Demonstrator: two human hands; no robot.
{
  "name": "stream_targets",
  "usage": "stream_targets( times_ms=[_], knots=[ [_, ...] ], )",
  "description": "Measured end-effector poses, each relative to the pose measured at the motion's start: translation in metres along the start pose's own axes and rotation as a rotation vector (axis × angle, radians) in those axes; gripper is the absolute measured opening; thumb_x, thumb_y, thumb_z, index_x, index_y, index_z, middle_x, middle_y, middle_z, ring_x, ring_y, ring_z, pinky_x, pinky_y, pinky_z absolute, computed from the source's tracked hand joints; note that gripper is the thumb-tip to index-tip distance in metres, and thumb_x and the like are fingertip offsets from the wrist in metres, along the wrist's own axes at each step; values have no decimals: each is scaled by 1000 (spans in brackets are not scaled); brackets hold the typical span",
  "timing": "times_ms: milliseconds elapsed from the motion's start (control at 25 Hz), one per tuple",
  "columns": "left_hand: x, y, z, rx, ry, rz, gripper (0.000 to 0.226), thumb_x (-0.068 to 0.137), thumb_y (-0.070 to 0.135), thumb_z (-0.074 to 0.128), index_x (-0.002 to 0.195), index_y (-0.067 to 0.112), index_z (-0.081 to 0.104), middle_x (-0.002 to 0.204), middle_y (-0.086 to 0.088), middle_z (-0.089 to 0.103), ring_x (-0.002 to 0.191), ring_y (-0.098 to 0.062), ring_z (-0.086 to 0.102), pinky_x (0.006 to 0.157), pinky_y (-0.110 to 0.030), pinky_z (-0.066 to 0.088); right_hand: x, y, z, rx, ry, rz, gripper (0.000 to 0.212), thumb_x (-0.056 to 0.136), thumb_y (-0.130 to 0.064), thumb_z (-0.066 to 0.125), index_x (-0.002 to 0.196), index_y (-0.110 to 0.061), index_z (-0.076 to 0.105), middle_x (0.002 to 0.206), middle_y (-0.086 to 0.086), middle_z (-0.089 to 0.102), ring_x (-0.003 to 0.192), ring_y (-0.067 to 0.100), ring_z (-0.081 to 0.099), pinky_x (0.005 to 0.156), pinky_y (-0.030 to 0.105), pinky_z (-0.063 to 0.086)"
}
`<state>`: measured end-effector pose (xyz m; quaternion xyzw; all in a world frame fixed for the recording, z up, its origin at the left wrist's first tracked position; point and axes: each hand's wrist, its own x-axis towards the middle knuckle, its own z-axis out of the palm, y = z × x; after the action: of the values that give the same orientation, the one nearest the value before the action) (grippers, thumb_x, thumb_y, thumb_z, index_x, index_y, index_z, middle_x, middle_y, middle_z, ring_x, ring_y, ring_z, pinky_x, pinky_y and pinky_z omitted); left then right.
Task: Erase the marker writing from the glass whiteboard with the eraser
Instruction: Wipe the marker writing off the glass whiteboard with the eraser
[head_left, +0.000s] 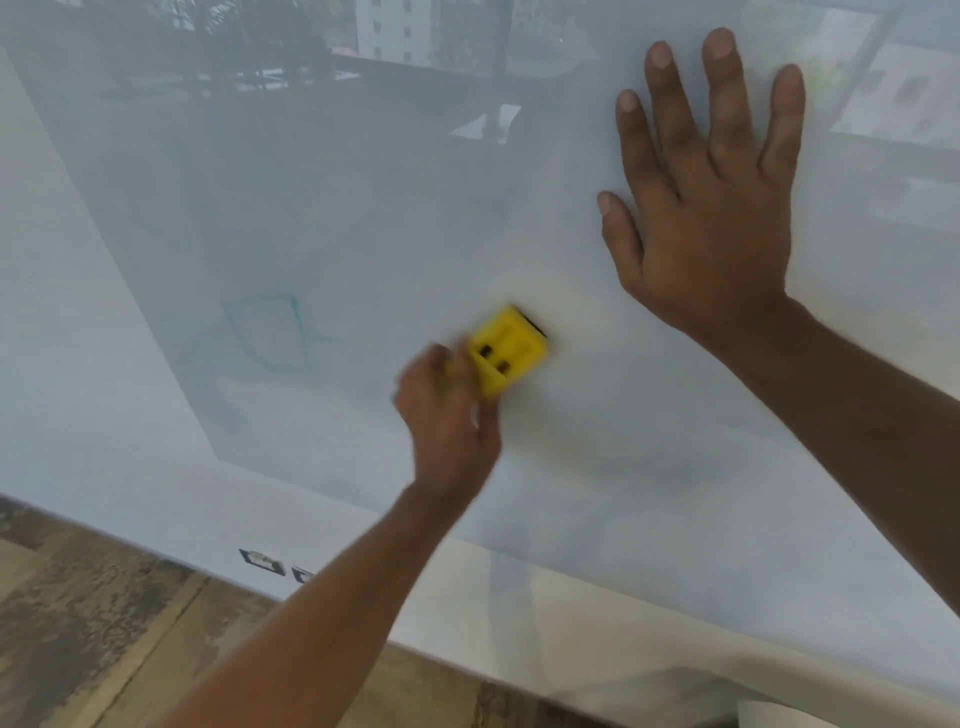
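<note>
The glass whiteboard (571, 467) fills most of the head view and mirrors buildings and trees along its top. Faint teal marker lines (270, 332), a box-like outline with a stroke to its right, show left of centre. My left hand (447, 410) is shut on a yellow eraser (506, 351) with a dark pad, pressed on the glass just right of the lines; hand and eraser are motion-blurred. My right hand (711, 197) lies flat on the glass at the upper right, fingers spread, holding nothing.
The board's lower edge runs diagonally from left down to right. Below it a pale wall strip carries two small dark sockets (262, 562). Wood-patterned floor (104, 634) lies at the bottom left.
</note>
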<state>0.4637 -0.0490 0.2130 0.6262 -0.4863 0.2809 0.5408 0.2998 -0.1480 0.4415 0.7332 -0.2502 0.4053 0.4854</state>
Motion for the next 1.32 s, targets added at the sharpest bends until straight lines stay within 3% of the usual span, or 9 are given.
stream_targets(
  times_ms=[120, 200, 320, 440, 560, 720, 960, 1200, 1320],
  knots=[
    [-55, 14, 9, 64, -242, 441, 54, 82, 4, 62, 135, 17, 64, 126, -11, 47, 105, -34, 57, 85, -40, 43, -1, -1, -2, 10, -37, 10, 61, 110, -44, 32, 160, -13, 20, 167, 13, 22, 151, 44, 22, 118, 70, 16],
    [-55, -1, 7, 73, -263, 500, 57, 81, 3, 65, 136, 20, 65, 126, -11, 48, 106, -33, 57, 84, -40, 41, -1, -2, -3, 32, -28, 4, 62, 109, -43, 34, 161, -13, 19, 167, 12, 20, 152, 44, 20, 118, 70, 16],
    [-24, -40, -15, 52, -120, 272, 59, 84, 7, 73, 138, 16, 52, 124, -16, 50, 104, -31, 54, 83, -43, 48, -1, -2, -2, 61, -14, -1, 63, 108, -42, 37, 161, -13, 19, 167, 12, 20, 151, 44, 20, 117, 72, 18],
    [33, -107, -55, 80, 25, -219, 59, 89, 8, 68, 144, 4, 48, 122, -25, 54, 107, -26, 46, 95, -46, 49, 0, -13, 0, 83, -29, 65, 67, 107, -43, 38, 160, -8, 18, 166, 18, 19, 150, 49, 19, 116, 72, 14],
    [91, -166, -87, 91, 163, -512, 71, 92, 17, 64, 154, -3, 35, 114, -16, 47, 99, -18, 39, 87, -29, 36, 4, -44, 4, 92, -91, 118, 71, 107, -45, 35, 158, 0, 17, 165, 26, 14, 150, 51, 13, 119, 69, 6],
    [58, -146, -67, 113, 106, -410, 69, 89, 18, 61, 150, -2, 37, 124, -25, 49, 107, -41, 50, 90, -42, 42, 18, -91, 12, 123, -119, 31, 70, 107, -44, 35, 157, 1, 18, 166, 25, 11, 154, 43, 6, 121, 64, -4],
    [-22, -119, -50, 69, -177, 13, 57, 95, 30, 61, 145, 16, 39, 126, -12, 45, 103, -34, 49, 80, -46, 52, 56, -171, 25, 173, -135, -115, 68, 104, -37, 40, 156, 2, 21, 166, 23, 12, 155, 39, 8, 121, 58, -12],
    [107, -238, -110, 61, 137, -717, 69, 91, 13, 69, 151, -4, 41, 126, -33, 51, 113, -48, 54, 96, -45, 45, 63, -186, 33, 126, -114, -122, 68, 105, -39, 38, 157, 1, 20, 166, 23, 12, 155, 38, 7, 123, 58, -12],
    [122, -258, -120, 41, 159, -741, 68, 88, 12, 71, 149, -3, 43, 125, -31, 52, 114, -43, 54, 95, -40, 43, 62, -186, 33, 102, -114, -125, 67, 107, -40, 36, 157, 1, 20, 166, 23, 12, 155, 38, 7, 123, 59, -10]
  ],
)
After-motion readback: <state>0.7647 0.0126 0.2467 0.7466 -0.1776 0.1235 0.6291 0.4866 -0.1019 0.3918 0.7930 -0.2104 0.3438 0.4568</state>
